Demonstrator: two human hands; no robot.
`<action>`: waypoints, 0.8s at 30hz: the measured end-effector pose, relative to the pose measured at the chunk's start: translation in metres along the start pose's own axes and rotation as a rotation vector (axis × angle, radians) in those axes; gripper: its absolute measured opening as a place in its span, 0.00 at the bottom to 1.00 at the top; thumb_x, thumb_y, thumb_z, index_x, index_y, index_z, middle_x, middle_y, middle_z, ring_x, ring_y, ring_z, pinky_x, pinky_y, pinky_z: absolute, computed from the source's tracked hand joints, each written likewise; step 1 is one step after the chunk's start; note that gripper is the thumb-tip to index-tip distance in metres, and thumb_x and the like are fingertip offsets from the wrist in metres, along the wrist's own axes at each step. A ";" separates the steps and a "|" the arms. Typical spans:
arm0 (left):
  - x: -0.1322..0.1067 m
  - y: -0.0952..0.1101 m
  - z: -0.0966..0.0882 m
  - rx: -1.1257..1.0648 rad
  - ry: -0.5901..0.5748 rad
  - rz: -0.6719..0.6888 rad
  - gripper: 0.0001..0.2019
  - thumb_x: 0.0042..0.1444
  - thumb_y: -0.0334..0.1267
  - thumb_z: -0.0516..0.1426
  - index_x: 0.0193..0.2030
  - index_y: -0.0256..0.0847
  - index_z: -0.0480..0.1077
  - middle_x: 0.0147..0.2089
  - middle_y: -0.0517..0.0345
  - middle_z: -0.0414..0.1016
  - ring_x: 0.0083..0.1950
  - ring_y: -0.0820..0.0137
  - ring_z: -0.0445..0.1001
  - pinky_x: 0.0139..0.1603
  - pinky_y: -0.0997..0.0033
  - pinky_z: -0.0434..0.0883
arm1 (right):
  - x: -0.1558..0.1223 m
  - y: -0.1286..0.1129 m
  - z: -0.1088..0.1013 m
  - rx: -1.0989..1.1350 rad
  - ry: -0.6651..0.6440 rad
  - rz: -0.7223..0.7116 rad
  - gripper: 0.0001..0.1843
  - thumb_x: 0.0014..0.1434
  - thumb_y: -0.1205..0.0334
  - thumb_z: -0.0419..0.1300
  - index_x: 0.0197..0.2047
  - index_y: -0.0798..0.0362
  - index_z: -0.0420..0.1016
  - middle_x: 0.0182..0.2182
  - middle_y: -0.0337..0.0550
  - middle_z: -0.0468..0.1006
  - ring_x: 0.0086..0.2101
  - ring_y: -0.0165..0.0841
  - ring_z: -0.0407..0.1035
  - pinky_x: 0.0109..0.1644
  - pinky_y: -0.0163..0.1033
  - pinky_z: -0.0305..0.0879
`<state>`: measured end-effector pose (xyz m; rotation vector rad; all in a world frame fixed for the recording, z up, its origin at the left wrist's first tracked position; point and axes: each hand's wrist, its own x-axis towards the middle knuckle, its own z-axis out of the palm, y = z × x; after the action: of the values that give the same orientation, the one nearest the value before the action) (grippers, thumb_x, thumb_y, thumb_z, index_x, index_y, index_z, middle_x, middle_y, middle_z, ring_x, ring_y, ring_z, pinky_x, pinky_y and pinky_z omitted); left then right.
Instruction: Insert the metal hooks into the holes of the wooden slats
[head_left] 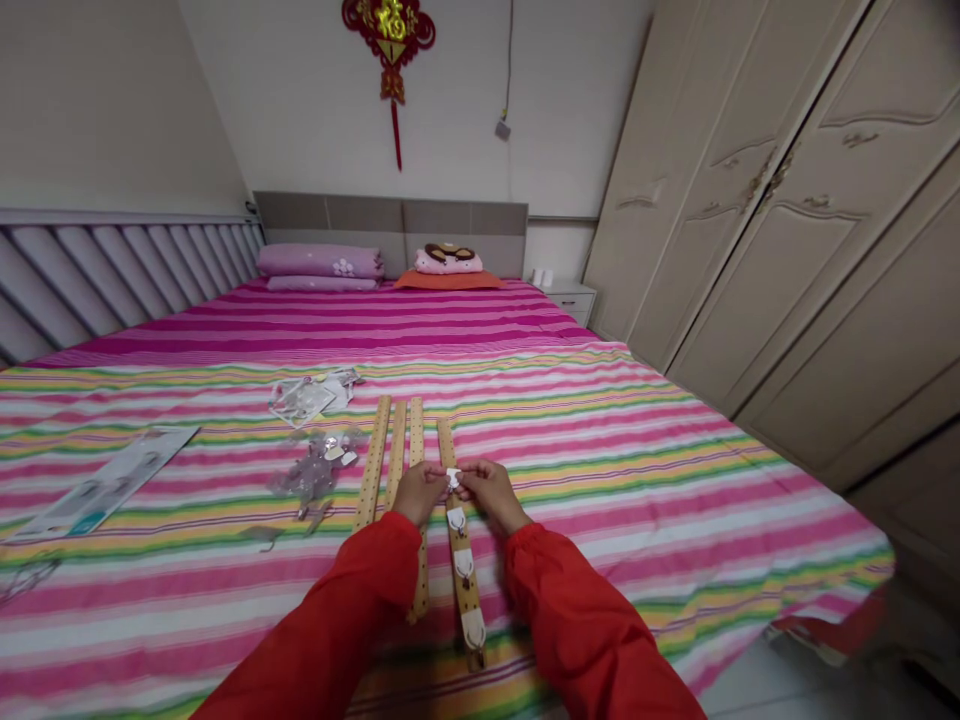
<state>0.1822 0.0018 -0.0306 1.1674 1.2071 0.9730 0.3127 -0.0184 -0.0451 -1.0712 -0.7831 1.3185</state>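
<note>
Bed (637, 440), pink-striped cover: four perforated wooden strips (415, 430) side by side mid-bed, clear plastic pieces (315, 470) just left of them, torn wrappers (311, 395) beyond those, flat card pack (105, 485) far left, pillows (320, 262) against the headboard.

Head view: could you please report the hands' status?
Left hand and right hand both pinching small white piece over rightmost wooden strip. Three white hooks on it. Spare strips lie left.
</note>
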 end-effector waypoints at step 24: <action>0.007 -0.010 0.008 0.496 0.109 -0.044 0.06 0.45 0.26 0.58 0.25 0.38 0.64 0.21 0.64 0.69 0.24 0.76 0.71 0.26 0.79 0.67 | 0.012 0.022 -0.006 -0.098 0.051 -0.046 0.13 0.34 0.60 0.68 0.26 0.57 0.78 0.15 0.34 0.71 0.17 0.26 0.61 0.22 0.34 0.60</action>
<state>0.1907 0.0058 -0.0417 1.4769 1.6127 0.7287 0.3116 -0.0091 -0.0692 -1.1535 -0.8360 1.2197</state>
